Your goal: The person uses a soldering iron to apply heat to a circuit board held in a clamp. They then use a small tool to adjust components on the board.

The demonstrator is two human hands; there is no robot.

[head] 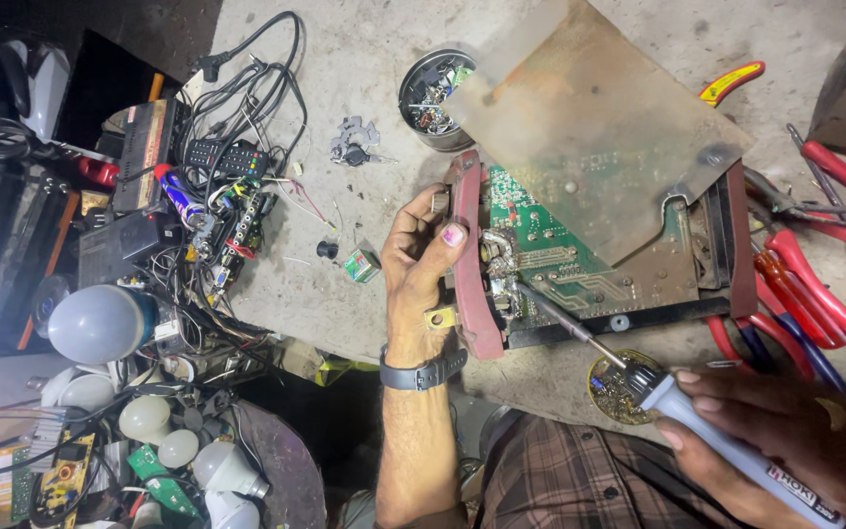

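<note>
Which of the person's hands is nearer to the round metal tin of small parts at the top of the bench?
Left. The left hand grips the device's red frame just below the tin. The right hand holds a soldering iron far off at the lower right.

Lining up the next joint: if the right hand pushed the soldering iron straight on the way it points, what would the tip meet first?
Likely the green circuit board. The right hand aims the soldering iron up-left, tip near the board's edge by the red frame; depth unclear.

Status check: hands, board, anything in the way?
Left hand grips red frame edge of circuit board. Right hand holds soldering iron, tip at board's left edge. Metal plate covers board's upper part.
</note>
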